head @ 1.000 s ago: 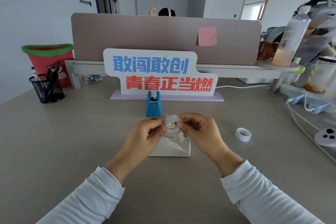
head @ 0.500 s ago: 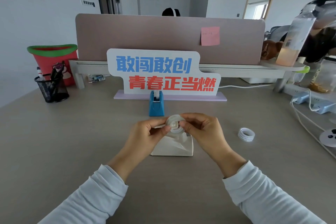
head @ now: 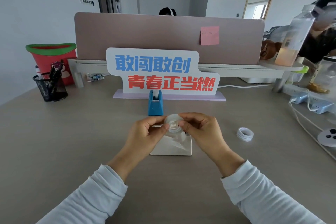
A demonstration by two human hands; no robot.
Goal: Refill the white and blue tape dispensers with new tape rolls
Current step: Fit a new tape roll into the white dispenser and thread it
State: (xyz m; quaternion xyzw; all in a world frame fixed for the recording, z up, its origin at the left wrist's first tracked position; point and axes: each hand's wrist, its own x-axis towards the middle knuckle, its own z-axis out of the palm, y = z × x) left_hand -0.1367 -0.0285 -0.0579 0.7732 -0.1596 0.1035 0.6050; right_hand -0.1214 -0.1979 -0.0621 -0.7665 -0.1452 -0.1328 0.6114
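A: Nearest us, both sleeves reach in over the tabletop (head: 54, 151), and we've got the left hand (head: 145, 132) and right hand (head: 201, 131) meeting over the white tape dispenser (head: 172, 146).

B: Between them, the clear tape roll (head: 173, 124) with a white hub at its centre, held just above the dispenser. Left fingers (head: 164, 127) pinch its left edge, right fingers (head: 181, 124) pinch the right.

A: We'd say the hub is being seated in the roll. Whether it's fully in, we can't tell.

B: That's our risk. A crooked hub would jam in the cradle, and a slippery roll pinched only at its edges could pop loose.

A: Off to the right, well apart, the spare tape roll (head: 245, 134) lies flat.

B: Farther back, the blue tape dispenser (head: 155, 103) stands just before the slogan sign (head: 160, 71), not yet handled. Load ours facing the wrong way, we reckon, and the tape won't feed to the cutter.
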